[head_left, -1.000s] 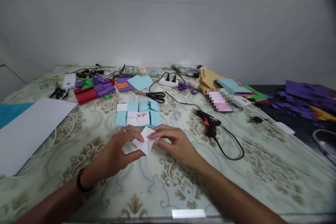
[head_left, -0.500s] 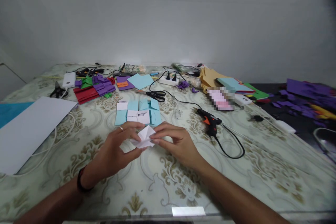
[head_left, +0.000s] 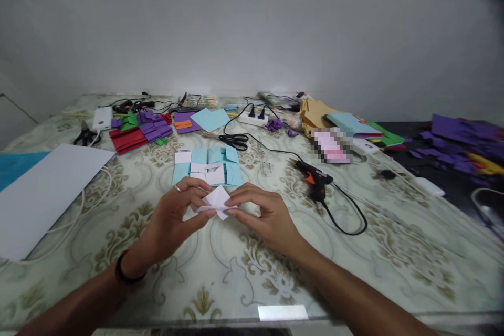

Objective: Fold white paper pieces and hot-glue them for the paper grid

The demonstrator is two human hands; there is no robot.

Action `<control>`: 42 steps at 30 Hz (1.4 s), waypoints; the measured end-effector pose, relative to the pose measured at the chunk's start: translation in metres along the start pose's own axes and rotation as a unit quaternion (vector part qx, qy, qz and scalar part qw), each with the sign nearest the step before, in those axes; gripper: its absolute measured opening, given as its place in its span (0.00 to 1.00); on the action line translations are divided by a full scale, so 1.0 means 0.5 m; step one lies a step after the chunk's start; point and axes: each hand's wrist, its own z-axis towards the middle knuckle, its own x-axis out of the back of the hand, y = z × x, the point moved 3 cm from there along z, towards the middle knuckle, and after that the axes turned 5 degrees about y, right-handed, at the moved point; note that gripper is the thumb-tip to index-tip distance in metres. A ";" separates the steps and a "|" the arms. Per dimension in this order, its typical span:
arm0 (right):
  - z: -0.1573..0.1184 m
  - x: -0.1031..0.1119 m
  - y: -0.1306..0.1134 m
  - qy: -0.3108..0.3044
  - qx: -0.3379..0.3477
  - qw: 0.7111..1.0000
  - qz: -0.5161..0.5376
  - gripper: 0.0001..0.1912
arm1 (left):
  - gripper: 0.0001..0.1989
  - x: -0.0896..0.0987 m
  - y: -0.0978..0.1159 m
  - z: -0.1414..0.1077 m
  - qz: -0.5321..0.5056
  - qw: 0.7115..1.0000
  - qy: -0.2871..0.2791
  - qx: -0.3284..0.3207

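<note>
A small white paper (head_left: pixel 218 198), folded with several creases and pointed corners, is held up between my two hands over the table. My left hand (head_left: pixel 173 218), with a ring and a dark wristband, pinches its left side between thumb and fingers. From the right, my right hand (head_left: pixel 268 215) pinches the opposite side with thumb and fingertips. Just beyond the hands lie folded light blue pieces (head_left: pixel 233 174) and folded white pieces (head_left: pixel 199 169), side by side on the patterned tabletop (head_left: pixel 220 273).
A black glue gun (head_left: pixel 317 181) with its cord lies to the right. Behind are black-handled scissors (head_left: pixel 236 140) and a power strip (head_left: pixel 253 118). Large white sheets (head_left: pixel 51 194) cover the left side. Purple and red folded papers (head_left: pixel 128 140) lie at the back left.
The white paper's lower part has folded outward into a flatter, wider shape. My left thumb has moved up slightly, nearer the middle of the paper.
</note>
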 end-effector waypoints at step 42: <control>-0.009 -0.010 0.006 -0.011 -0.120 0.992 0.038 0.08 | 0.07 -0.005 0.009 -0.014 0.055 0.997 0.001 0.055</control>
